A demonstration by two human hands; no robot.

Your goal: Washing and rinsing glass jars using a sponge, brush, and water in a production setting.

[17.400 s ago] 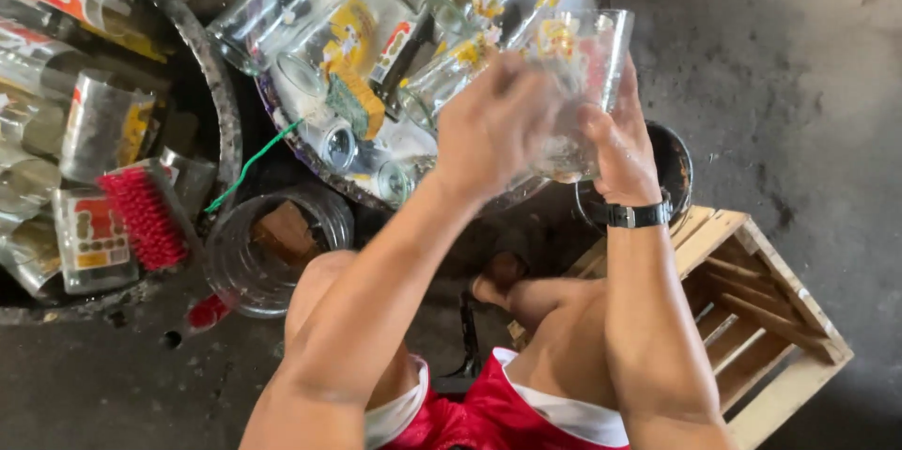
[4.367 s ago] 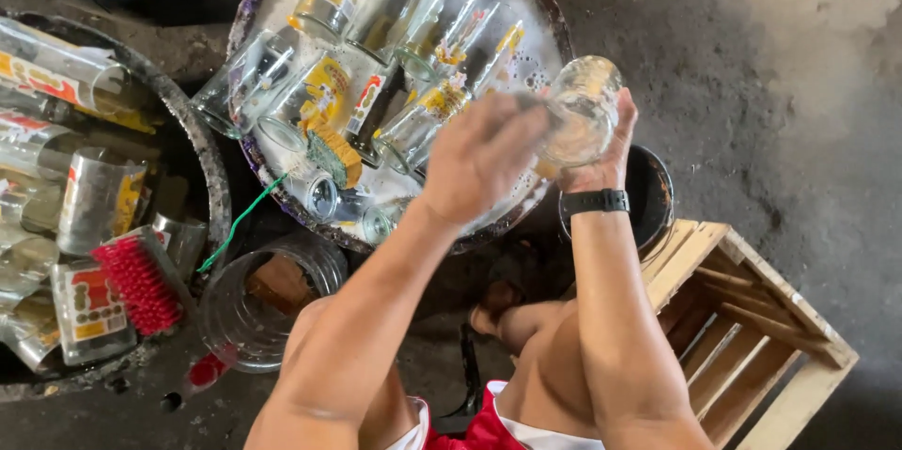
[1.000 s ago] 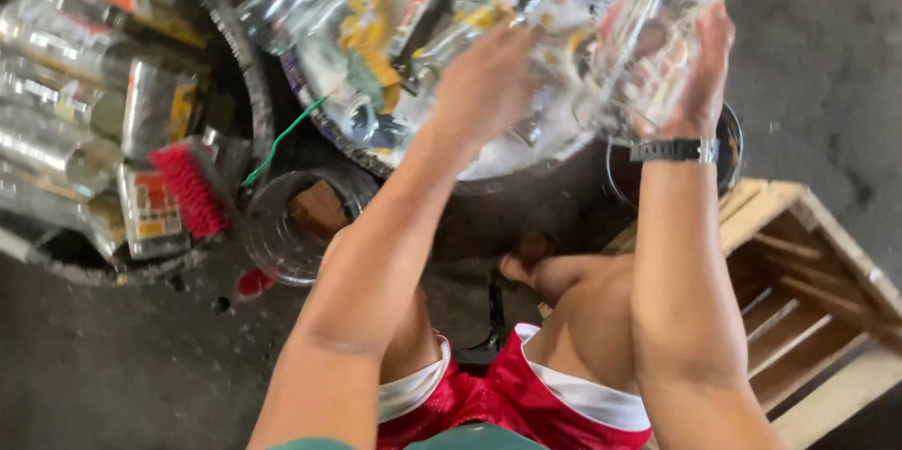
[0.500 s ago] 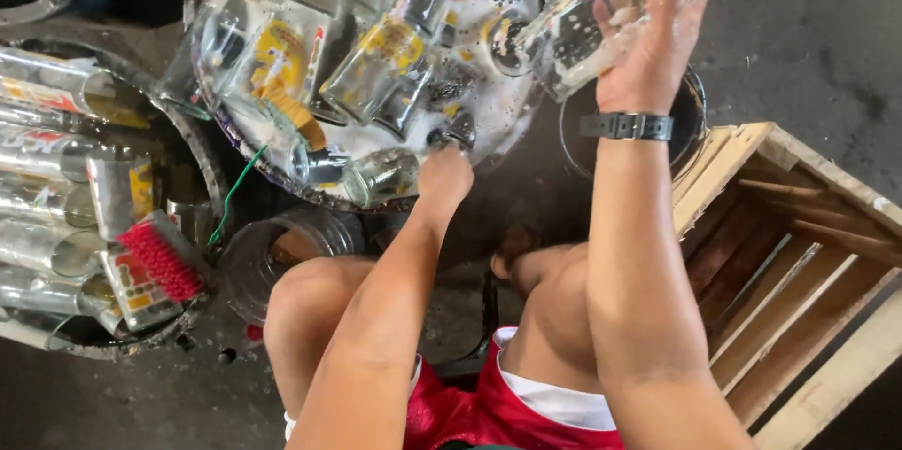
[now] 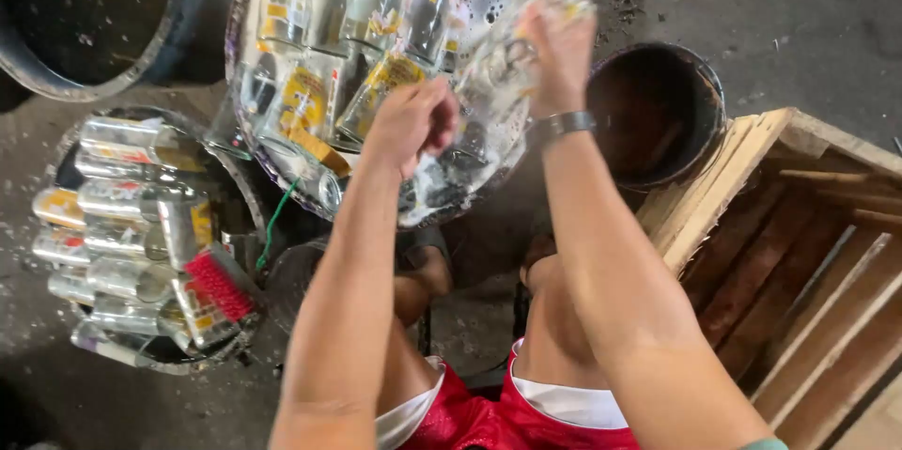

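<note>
Right hand (image 5: 561, 46): clamped on a clear glass bottle (image 5: 512, 51), tilted over the basin (image 5: 246, 131).
Left hand (image 5: 413, 121): curled shut, grip contents unclear, above soaking bottles (image 5: 301, 98).

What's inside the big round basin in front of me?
The basin holds soapy water and many clear glass bottles with yellow and red labels, lying on their sides. The left hand and the bottle in the right hand cover its near right part.
</note>
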